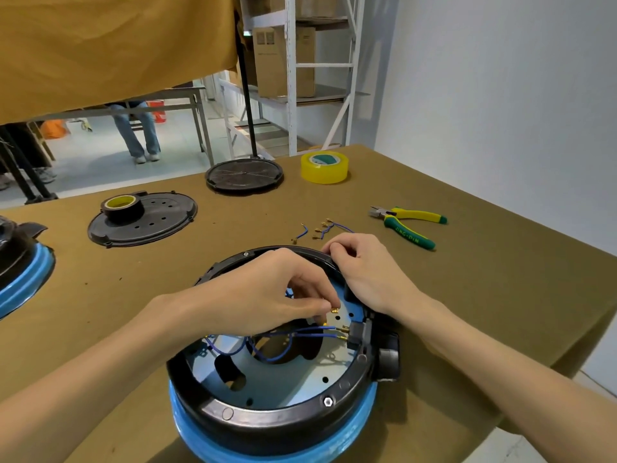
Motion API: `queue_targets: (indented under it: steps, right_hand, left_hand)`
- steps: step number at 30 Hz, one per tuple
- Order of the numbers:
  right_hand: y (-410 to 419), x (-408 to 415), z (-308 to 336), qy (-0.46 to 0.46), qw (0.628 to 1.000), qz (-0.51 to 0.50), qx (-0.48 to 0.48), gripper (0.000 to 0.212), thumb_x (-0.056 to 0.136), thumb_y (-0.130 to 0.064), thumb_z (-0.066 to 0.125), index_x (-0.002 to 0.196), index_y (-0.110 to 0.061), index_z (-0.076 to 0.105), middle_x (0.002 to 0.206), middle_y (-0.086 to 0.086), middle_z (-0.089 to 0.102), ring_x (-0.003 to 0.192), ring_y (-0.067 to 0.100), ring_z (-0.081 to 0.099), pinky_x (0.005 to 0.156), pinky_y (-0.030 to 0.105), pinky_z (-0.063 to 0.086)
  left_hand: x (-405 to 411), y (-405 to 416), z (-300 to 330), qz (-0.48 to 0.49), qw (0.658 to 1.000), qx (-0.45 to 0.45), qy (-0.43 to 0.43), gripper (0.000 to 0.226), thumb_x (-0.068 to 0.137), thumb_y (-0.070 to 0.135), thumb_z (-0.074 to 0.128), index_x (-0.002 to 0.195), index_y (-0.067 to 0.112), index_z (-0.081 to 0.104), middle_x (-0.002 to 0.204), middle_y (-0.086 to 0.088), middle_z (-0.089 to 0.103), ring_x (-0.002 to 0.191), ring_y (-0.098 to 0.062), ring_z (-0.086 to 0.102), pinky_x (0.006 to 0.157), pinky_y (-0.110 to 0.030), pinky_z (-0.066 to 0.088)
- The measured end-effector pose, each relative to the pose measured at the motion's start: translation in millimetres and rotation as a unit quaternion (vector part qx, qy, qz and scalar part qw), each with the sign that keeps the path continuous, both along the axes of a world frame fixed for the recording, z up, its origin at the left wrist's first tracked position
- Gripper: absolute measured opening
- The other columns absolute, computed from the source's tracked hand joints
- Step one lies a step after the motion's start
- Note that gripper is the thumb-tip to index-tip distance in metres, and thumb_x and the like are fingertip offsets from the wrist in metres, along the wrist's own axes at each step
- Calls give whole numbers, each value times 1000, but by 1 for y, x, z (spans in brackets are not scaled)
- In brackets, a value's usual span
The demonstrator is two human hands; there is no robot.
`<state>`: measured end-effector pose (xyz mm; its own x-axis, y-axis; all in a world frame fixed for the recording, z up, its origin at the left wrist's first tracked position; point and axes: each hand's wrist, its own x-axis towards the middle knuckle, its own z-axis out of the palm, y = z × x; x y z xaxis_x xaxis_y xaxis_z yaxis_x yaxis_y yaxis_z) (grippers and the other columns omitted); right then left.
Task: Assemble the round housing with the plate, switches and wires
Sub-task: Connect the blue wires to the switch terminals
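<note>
The round housing (283, 389) sits at lower centre of the frame, its metal plate (293, 382) already seated inside. Two blue wires (310, 332) are plugged into the black switch (355, 335) at its right wall. The left hand (267, 295) pinches a brass terminal (335, 309) above the plate; the right hand (364, 272) curls over the far rim, steadying it. Spare wires (320, 228) lie beyond, so I'd judge the wiring about half finished; the cover (143, 218), upper left, is still off.
</note>
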<state>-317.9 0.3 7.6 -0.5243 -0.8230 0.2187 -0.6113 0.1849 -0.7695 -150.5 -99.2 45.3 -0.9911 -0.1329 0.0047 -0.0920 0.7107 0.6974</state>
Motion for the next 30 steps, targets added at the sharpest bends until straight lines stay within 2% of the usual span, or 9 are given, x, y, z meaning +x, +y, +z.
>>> queue_targets:
  steps: [3,7,9,13,17,21,25,27,30]
  right_hand:
    - [0,0,-1,-2,1000,-1,0,32,105,-19,44,90,-22,72,80,8,70,67,23,58,59,25,43]
    - [1,-1,-1,-7,1000,1,-1,32,105,-19,43,89,-22,71,74,7,67,56,10,49,51,17,36]
    - [1,-1,-1,-9,1000,1,-2,33,105,-18,43,89,-21,72,73,6,66,53,8,47,51,16,37]
    - [2,0,-1,-16,1000,0,-4,32,105,-18,44,88,-21,71,71,3,64,50,5,48,48,14,37]
    - [1,0,-1,-18,1000,-1,-2,32,105,-19,44,87,-23,70,80,10,70,60,13,53,53,21,39]
    - [2,0,-1,-21,1000,-4,0,31,105,-20,44,89,-23,71,83,12,71,62,15,54,52,20,39]
    - [1,1,0,-22,1000,-5,-1,31,105,-20,44,91,-21,72,85,13,72,68,28,59,58,29,44]
    - [2,1,0,-22,1000,-5,0,31,105,-20,44,92,-21,72,85,11,72,74,29,62,61,31,46]
    - [2,1,0,-25,1000,-5,0,31,105,-21,45,92,-22,72,82,8,71,62,22,58,53,24,43]
  left_hand:
    - [0,0,-2,-4,1000,6,3,12,99,27,68,101,32,78,88,14,79,85,-3,74,82,-24,57]
    - [-1,-2,-2,-13,1000,-11,1,7,94,28,74,96,31,81,86,16,78,80,-3,73,77,-18,57]
    - [-2,-2,-1,-21,1000,-12,-8,6,92,29,77,97,31,80,85,16,77,79,-3,72,77,-20,58]
    - [-4,-3,3,-31,999,-23,-8,3,91,27,79,93,29,80,84,16,77,79,-3,72,75,-16,56]
    - [-5,1,5,-34,999,-22,-4,5,92,24,77,92,28,80,85,16,77,80,-3,72,76,-16,56]
    - [-6,3,4,-30,1000,-7,6,8,91,19,78,90,26,82,84,14,78,79,-5,72,77,-23,58]
    - [-7,5,4,-23,1000,15,6,10,89,15,79,90,25,83,84,11,79,80,-5,74,77,-18,57]
    - [-8,5,4,-21,1000,19,10,10,88,15,79,89,24,83,84,11,79,80,-5,74,76,-15,56]
    - [-7,4,5,-23,1000,18,11,9,89,16,79,89,24,82,84,11,79,80,-5,74,76,-15,56]
